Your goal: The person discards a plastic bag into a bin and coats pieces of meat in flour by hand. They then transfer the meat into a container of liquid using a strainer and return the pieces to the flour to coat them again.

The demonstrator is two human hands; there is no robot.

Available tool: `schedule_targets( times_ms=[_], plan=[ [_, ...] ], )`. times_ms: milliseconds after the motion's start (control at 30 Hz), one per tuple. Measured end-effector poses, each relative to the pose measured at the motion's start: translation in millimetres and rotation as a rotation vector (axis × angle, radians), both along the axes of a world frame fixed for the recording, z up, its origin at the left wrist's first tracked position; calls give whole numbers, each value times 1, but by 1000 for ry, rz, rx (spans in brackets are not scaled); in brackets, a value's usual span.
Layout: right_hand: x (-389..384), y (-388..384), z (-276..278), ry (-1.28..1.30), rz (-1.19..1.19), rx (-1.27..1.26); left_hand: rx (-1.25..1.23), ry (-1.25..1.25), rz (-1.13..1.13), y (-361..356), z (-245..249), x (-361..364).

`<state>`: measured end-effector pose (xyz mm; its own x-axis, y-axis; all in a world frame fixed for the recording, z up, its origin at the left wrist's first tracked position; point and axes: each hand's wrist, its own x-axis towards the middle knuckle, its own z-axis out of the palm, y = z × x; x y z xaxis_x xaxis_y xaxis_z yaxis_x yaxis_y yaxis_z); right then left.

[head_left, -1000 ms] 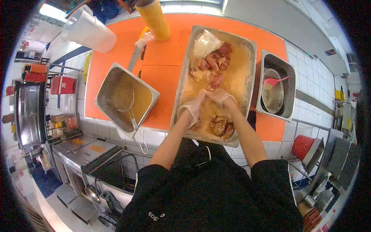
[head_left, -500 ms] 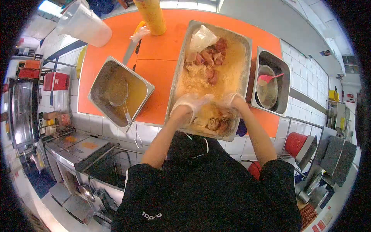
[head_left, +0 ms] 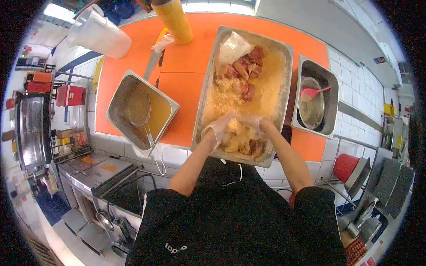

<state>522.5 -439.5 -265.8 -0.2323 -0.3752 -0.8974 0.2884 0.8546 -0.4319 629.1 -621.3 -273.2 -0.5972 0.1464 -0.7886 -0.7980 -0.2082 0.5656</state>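
A large metal tray holds a pale orange breading-like powder. Raw red meat pieces lie in its upper half beside a clear plastic bag. Coated pieces rest at the near end. My left hand, in a clear plastic glove, is at the tray's left near part, among the powder. My right hand, gloved too, is opposite it, with the fingertips of both close together over the powder and coated pieces. Whether either hand grips anything is hard to make out.
On the orange table, a metal container with a strainer stands left. A knife, a yellow cylinder and a translucent bucket are farther back. Another metal container with a bowl and pink utensil stands right.
My hands have drawn closer together over the near part of the tray. The whole view has shifted slightly, and the coated pieces near my hands look rearranged.
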Motion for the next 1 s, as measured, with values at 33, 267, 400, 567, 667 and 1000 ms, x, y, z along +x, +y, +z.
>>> schedule_targets(
  times_ms=[33, 267, 400, 567, 667, 1000],
  plan=[
    [-6, 4, -42, 59, -24, -147, 31, -61, 136, 2, 9, -3],
    [-5, -8, 5, 335, -509, -429, 34, 206, 309, -30, 21, -44],
    [-3, 26, 22, 372, -84, -551, -636, 603, -423, -40, 11, -31],
    [-9, 19, 43, 456, -22, 176, -733, 258, -278, -24, -3, -47],
    [-12, -3, -25, 696, -60, 85, -1081, 470, -183, -11, -41, -57],
    [-24, -18, -24, 457, -103, -252, -395, 349, -83, -13, 36, -52]
  ],
)
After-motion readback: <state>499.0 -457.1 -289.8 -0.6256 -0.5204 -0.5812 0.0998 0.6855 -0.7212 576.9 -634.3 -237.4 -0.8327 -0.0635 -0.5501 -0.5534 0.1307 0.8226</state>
